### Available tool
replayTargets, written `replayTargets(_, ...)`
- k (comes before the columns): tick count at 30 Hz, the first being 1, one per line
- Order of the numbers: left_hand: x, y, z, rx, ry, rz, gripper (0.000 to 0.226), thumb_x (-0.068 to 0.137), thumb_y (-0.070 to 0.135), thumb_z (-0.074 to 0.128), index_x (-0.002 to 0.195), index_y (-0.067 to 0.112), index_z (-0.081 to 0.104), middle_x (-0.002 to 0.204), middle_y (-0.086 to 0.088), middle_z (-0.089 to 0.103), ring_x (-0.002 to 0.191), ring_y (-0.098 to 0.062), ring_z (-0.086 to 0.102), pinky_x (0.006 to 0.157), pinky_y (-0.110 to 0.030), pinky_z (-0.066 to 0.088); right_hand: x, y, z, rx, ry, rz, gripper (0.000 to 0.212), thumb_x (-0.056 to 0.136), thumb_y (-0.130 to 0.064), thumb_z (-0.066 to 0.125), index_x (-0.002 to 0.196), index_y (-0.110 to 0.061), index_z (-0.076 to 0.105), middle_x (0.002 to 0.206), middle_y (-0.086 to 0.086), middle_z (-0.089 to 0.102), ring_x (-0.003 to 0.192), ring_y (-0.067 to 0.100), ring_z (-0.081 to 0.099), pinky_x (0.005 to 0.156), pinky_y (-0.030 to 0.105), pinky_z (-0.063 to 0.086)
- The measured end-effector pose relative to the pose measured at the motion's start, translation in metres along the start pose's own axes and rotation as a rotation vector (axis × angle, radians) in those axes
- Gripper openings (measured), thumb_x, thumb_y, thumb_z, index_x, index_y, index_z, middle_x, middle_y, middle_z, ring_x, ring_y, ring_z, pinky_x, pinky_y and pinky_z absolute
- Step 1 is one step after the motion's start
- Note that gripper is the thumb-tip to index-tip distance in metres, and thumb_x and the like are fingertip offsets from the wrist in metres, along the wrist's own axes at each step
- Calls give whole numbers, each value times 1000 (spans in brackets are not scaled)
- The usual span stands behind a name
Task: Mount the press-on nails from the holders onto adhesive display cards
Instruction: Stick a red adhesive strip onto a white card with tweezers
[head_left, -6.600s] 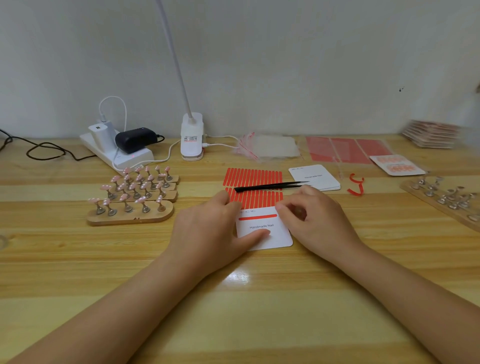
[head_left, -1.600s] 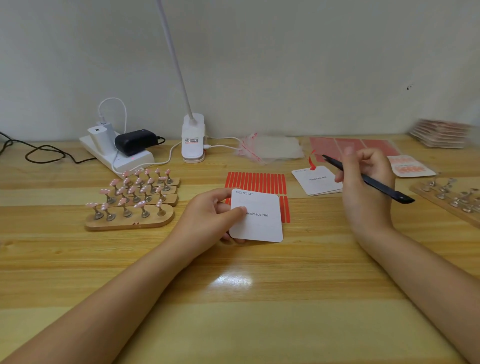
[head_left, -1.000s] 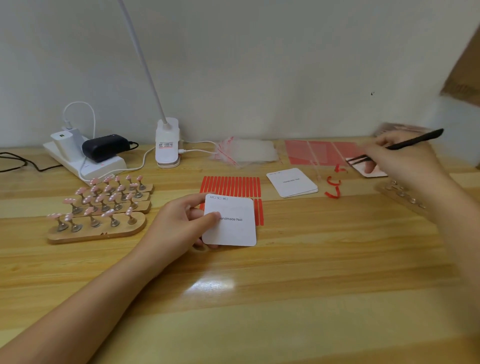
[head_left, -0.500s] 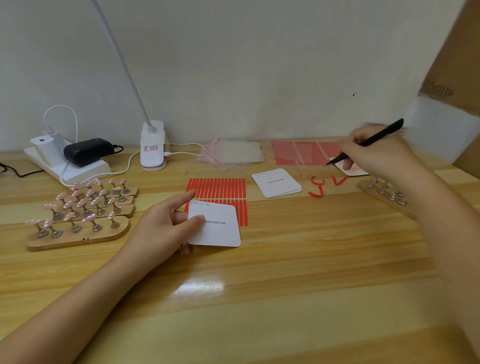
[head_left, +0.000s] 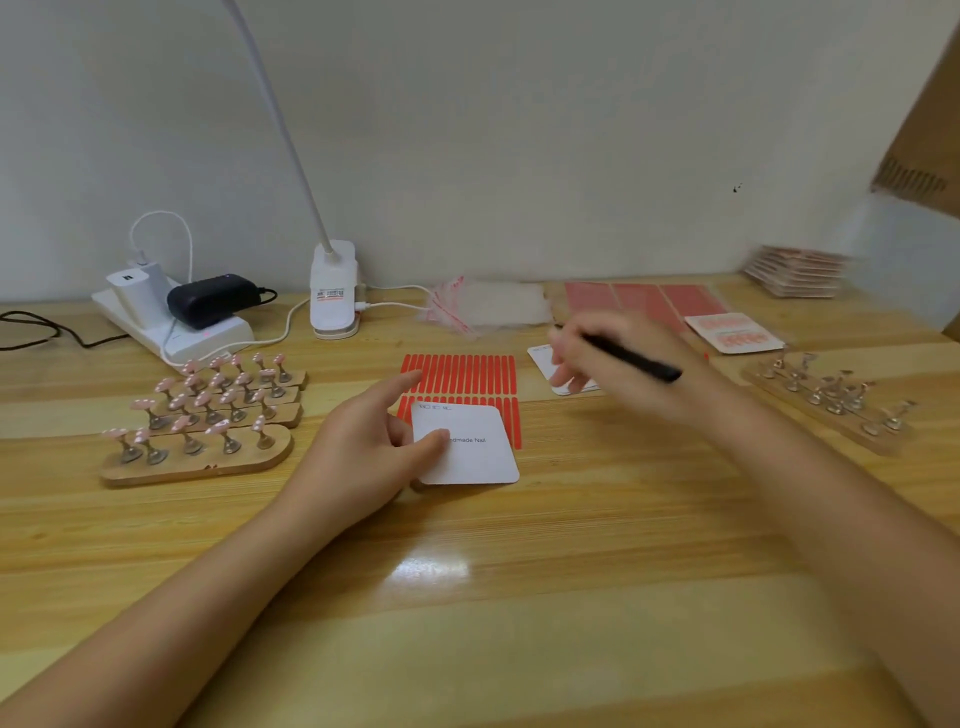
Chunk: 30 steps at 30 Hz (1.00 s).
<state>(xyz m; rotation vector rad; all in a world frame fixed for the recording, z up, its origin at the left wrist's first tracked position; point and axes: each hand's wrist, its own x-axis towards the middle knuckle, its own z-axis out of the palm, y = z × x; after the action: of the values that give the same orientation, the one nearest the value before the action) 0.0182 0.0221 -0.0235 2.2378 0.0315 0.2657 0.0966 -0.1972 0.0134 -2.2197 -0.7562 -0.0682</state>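
Left hand (head_left: 371, 447) pinches white card (head_left: 467, 447) over red strips (head_left: 462, 371); right hand (head_left: 623, 364) – blurred – grips black tweezers (head_left: 631, 358); nail holders (head_left: 208, 415) at 9 o'clock.

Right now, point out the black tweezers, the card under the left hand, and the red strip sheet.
black tweezers (head_left: 631, 357): head view, mid-shaft.
card (head_left: 475, 457): head view, white face.
red strip sheet (head_left: 462, 373): head view, upper row.
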Motion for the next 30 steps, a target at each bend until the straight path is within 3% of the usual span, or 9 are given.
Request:
replayTargets(3,2,0,-2,48,-25,-28,64,84,23,66,141,22,37,64,5,62,56,8,55,55,-4,39,-4,2,25,-205,-59,-46,11,89,-35,56,82,-27,59,79,-9,64,73,8,59,63,22,44)
replayTargets(8,7,4,-13,157,-126,-171,69,84,34,64,144,25,30,77,12,58,63,-2,55,44,-10,36,-11,8,49,-208,-2,-82,5,87,-28,61,85,-24,60,78,-6,66,71,9,58,64,24,43)
replayTargets(13,6,4,-18,258,-136,-123,67,83,31,67,140,29,32,58,13,58,49,8,57,39,-8,36,-10,14,51,-220,21,-85,4,84,-26,65,86,-24,63,86,-1,68,84,16,59,82,30,43)
replayTargets(19,2,14,-28,356,-130,-133,67,81,45,65,139,31,35,55,10,62,54,3,59,57,-21,46,-12,14,51,-207,39,-117,6,83,-21,66,89,-19,65,82,-1,67,82,17,59,79,28,41)
replayTargets(21,6,22,-49,316,-57,-126,54,78,51,62,126,31,47,49,10,63,49,6,55,49,-20,39,-12,14,51,-203,70,-128,9,84,-20,65,92,-17,66,80,2,67,81,18,58,79,25,37)
replayTargets(23,11,27,-82,221,57,-102,30,78,45,64,102,28,57,50,11,64,35,3,47,35,-19,35,-13,11,51,-193,111,-137,10,85,-20,65,93,-15,67,82,5,68,84,19,58,82,26,36)
replayTargets(26,14,14,-142,193,227,-105,4,82,21,64,85,23,63,54,5,66,32,-2,46,32,-19,35,-15,4,53,-187,156,-166,10,84,-21,66,91,-15,67,90,3,70,91,19,60,90,27,34)
replayTargets(28,11,-8,-176,254,258,-209,12,82,8,63,84,20,65,55,-2,65,35,-12,48,45,-21,39,-14,-4,56,-157,163,-169,11,82,-26,66,89,-18,65,94,-1,69,94,18,59,90,29,36)
replayTargets(30,6,-29,-197,339,196,-373,16,73,2,71,83,12,65,67,-10,66,45,-24,49,58,-35,44,-13,-14,61,-125,137,-166,12,81,-32,64,87,-21,61,89,-2,67,89,16,58,86,27,39)
